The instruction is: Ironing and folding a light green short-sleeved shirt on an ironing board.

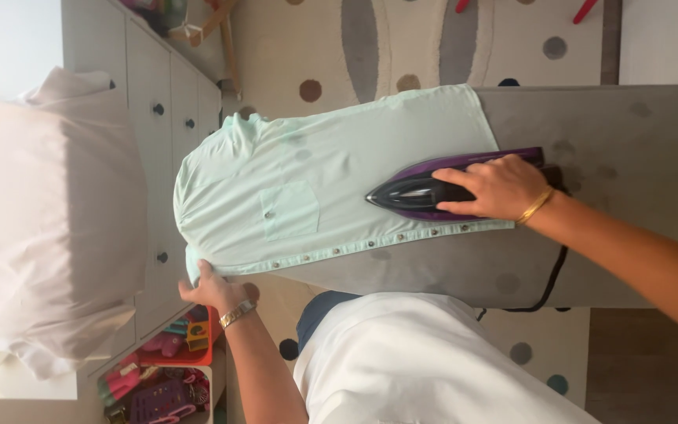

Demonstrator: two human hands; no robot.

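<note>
Right hand: the right hand (498, 188) is closed around the handle of a purple and black iron (425, 188), fingers wrapped over the top; a gold bangle sits at the wrist.
Iron: it lies soleplate-down on the shirt, under the right hand, its pointed tip aimed away from the wrist toward the shirt's chest pocket.
Left hand: the left hand (212, 287) pinches the edge of the shirt near the collar end, fingers curled over the fabric at the rim of the board; a gold watch is on the wrist.
Shirt: a pale mint-green shirt (308, 180) is spread flat across the ironing board, stretching between the two hands; its button strip with a row of small dark studs runs along the side nearer the person's body.
Pocket: a patch pocket (288, 210) lies ahead of the iron's tip, apart from it.
Ironing board: the grey ironing board (629, 133) carries the shirt and extends bare beyond the right wrist, with faint dark spots.
Cord: a black cord (547, 286) hangs below the right wrist, over the board's edge.
Surroundings: a spotted rug (402, 47) beyond the board, a drawer unit (168, 110) past the left hand.
</note>
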